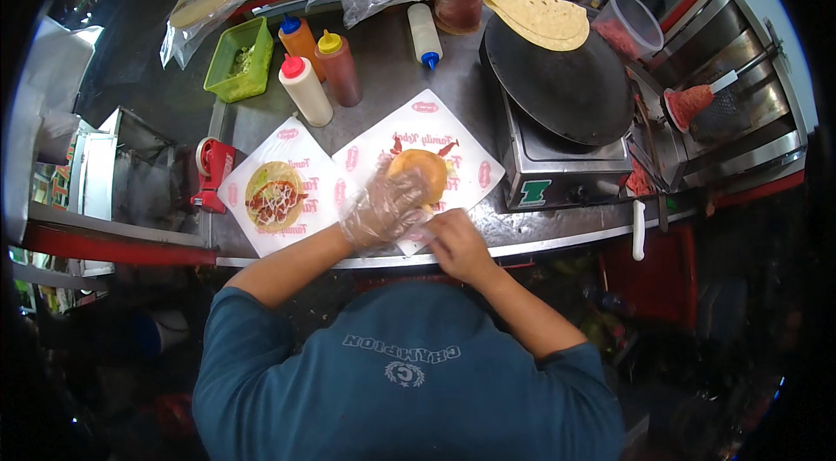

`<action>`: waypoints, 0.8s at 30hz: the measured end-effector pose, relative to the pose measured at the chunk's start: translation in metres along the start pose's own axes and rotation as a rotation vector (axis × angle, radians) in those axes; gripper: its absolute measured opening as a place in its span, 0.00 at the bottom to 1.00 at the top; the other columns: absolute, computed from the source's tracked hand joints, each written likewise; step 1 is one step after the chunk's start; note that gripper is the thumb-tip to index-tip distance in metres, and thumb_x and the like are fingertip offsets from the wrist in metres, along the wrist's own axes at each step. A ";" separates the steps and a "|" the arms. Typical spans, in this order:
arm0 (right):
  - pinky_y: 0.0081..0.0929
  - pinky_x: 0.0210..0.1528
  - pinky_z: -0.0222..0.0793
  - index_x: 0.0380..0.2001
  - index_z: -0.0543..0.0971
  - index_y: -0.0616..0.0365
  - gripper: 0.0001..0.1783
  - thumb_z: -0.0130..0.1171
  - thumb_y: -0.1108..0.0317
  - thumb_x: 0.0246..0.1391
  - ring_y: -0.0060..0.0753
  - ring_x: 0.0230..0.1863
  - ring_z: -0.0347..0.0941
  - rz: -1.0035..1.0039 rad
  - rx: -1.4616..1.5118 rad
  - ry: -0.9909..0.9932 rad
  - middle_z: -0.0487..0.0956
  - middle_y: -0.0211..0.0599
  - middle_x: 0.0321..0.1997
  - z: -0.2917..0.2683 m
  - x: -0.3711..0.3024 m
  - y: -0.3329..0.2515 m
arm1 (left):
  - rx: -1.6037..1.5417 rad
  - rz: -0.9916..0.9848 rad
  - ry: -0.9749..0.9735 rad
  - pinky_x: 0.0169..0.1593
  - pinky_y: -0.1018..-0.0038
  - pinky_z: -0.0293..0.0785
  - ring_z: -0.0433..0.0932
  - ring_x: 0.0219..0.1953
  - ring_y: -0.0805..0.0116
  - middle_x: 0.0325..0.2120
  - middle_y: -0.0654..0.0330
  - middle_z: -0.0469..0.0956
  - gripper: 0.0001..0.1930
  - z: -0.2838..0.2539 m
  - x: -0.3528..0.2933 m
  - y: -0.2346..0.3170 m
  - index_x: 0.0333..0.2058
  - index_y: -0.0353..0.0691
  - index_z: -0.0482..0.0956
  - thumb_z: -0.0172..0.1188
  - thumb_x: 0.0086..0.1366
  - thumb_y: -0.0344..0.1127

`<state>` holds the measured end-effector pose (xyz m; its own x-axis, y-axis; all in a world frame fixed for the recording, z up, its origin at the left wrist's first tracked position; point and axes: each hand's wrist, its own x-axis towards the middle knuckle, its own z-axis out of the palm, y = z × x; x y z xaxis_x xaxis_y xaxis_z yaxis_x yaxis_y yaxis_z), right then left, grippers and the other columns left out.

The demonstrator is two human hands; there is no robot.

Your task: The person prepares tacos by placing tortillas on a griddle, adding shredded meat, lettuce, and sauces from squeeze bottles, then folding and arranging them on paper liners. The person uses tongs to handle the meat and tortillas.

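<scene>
My left hand, in a clear plastic glove, grips a round golden burger bun from its near left side. Beneath the bun lies a white printed paper wrapper, turned cornerwise. Reddish strips and a little green stick out past the bun's far and right edges. My bare right hand is at the wrapper's near right edge, its fingers closed on the paper, just short of the bun. To the left, an open flatbread with meat and white sauce rests on a second paper wrapper.
Sauce bottles and a green tub stand far left. A red tape dispenser sits at the left edge. Rightward are a black griddle with flatbreads on its rim, a knife and a meat spit.
</scene>
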<state>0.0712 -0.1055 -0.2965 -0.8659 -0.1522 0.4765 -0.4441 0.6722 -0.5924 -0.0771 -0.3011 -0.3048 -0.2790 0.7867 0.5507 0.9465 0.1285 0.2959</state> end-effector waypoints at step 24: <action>0.38 0.48 0.76 0.37 0.90 0.56 0.08 0.71 0.67 0.55 0.43 0.42 0.82 0.180 0.231 -0.308 0.88 0.39 0.36 0.005 -0.009 0.004 | 0.254 -0.093 -0.381 0.78 0.38 0.42 0.55 0.79 0.50 0.76 0.50 0.59 0.39 0.032 0.046 -0.055 0.76 0.45 0.60 0.61 0.71 0.52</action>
<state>0.0765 -0.1054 -0.3064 -0.9472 -0.2799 0.1563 -0.2887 0.5327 -0.7955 -0.1364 -0.2524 -0.3205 -0.3304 0.9244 0.1907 0.9432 0.3157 0.1037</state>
